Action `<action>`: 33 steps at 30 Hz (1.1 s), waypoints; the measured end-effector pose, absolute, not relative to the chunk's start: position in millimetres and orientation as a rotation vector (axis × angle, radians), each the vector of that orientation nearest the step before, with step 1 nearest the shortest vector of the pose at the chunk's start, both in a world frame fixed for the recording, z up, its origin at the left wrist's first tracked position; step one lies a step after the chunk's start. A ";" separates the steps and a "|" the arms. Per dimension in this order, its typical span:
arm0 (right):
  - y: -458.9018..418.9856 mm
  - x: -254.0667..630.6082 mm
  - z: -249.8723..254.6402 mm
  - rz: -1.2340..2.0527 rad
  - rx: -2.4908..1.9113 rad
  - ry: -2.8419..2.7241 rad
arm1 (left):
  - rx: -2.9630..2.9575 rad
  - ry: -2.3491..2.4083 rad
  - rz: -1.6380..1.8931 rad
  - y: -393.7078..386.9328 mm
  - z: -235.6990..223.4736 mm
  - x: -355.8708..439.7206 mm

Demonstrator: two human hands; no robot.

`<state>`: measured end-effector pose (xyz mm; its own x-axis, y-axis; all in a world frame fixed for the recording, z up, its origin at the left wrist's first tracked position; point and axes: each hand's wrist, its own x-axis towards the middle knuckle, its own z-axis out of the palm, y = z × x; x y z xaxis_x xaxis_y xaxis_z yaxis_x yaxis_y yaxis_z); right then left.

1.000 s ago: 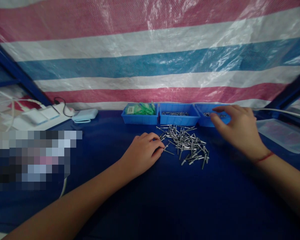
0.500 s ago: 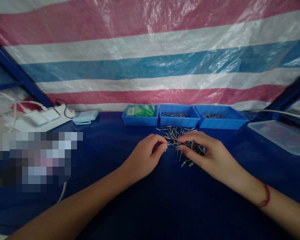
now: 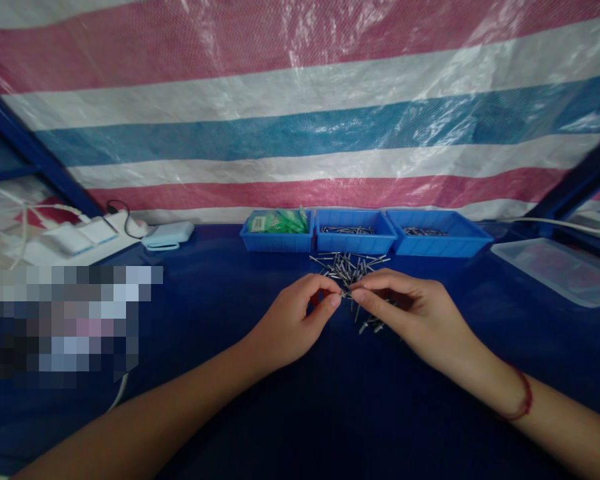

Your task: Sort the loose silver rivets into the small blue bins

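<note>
A loose heap of small metal rivets (image 3: 353, 268) lies on the dark blue table cover (image 3: 300, 400), just in front of three blue bins. My left hand (image 3: 293, 320) and my right hand (image 3: 410, 310) meet at the near edge of the heap. Both are pinched, fingertips almost touching, with a small rivet held between them. My right hand covers the right part of the heap. A red string circles my right wrist.
Three blue bins stand in a row at the back: the left bin (image 3: 275, 239) with green packets, the middle bin (image 3: 355, 239) and the right bin (image 3: 437, 241) with metal parts. A clear lidded box (image 3: 560, 270) sits far right. A white device (image 3: 169, 235) and cables lie back left.
My right hand came back from the right blue bin to the heap. Both hands have since lifted a little and pinched together at the heap's near edge.
</note>
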<state>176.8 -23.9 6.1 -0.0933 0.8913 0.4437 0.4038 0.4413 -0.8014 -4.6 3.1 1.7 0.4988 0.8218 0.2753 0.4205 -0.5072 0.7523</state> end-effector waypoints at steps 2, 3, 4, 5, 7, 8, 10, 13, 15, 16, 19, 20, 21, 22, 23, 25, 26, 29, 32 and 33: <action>-24.2 176.4 6.6 0.580 -1.111 -1.705 | 2.123 1.012 0.849 2.2 1.7 -4.2; -24.4 176.4 6.6 0.563 -1.102 -1.708 | 2.123 1.008 0.850 1.7 1.7 -4.0; -24.6 176.5 6.5 0.548 -1.093 -1.713 | 2.124 1.000 0.849 1.1 1.8 -3.8; -24.9 176.7 6.3 0.539 -1.086 -1.719 | 2.127 0.987 0.846 0.6 1.9 -3.7; -25.6 177.1 5.6 0.531 -1.078 -1.736 | 2.132 0.956 0.829 -0.1 2.4 -3.5; -25.9 177.1 5.2 0.529 -1.075 -1.749 | 2.133 0.943 0.820 -0.4 2.7 -3.5; -26.5 177.0 4.8 0.523 -1.074 -1.770 | 2.132 0.933 0.814 -0.6 3.4 -3.4; -26.7 176.6 4.8 0.491 -1.067 -1.775 | 2.126 0.943 0.827 -0.3 3.6 -3.1; -26.4 176.7 5.1 0.472 -1.066 -1.777 | 2.120 0.948 0.844 0.1 2.8 -2.9; -26.3 176.8 5.2 0.467 -1.065 -1.782 | 2.113 0.956 0.855 0.2 2.2 -2.9; -26.4 177.3 5.5 0.461 -1.080 -1.798 | 2.083 0.987 0.889 0.3 0.1 -2.8; -26.5 177.3 5.6 0.459 -1.095 -1.799 | 2.075 0.994 0.902 0.4 -0.4 -2.8; -26.6 177.3 5.7 0.455 -1.116 -1.798 | 2.068 0.999 0.915 0.4 -0.6 -2.9; -26.6 177.3 5.8 0.449 -1.140 -1.795 | 2.065 1.003 0.929 0.5 -0.5 -2.9; -26.5 177.4 5.7 0.444 -1.164 -1.794 | 2.063 1.006 0.943 0.6 -0.3 -2.9; -25.8 178.2 4.9 0.441 -1.202 -1.800 | 2.062 1.009 0.974 0.8 0.4 -2.9; -25.2 178.8 4.2 0.440 -1.213 -1.809 | 2.062 1.008 0.992 0.9 0.8 -2.8; -23.5 180.9 1.8 0.426 -1.215 -1.890 | 2.067 0.995 1.040 0.6 1.1 -2.6; -23.6 179.9 1.1 0.402 -1.190 -1.999 | 2.083 0.970 1.043 -0.4 1.2 -3.0; -24.0 178.7 1.5 0.402 -1.182 -2.023 | 2.087 0.967 1.036 -0.8 1.4 -3.2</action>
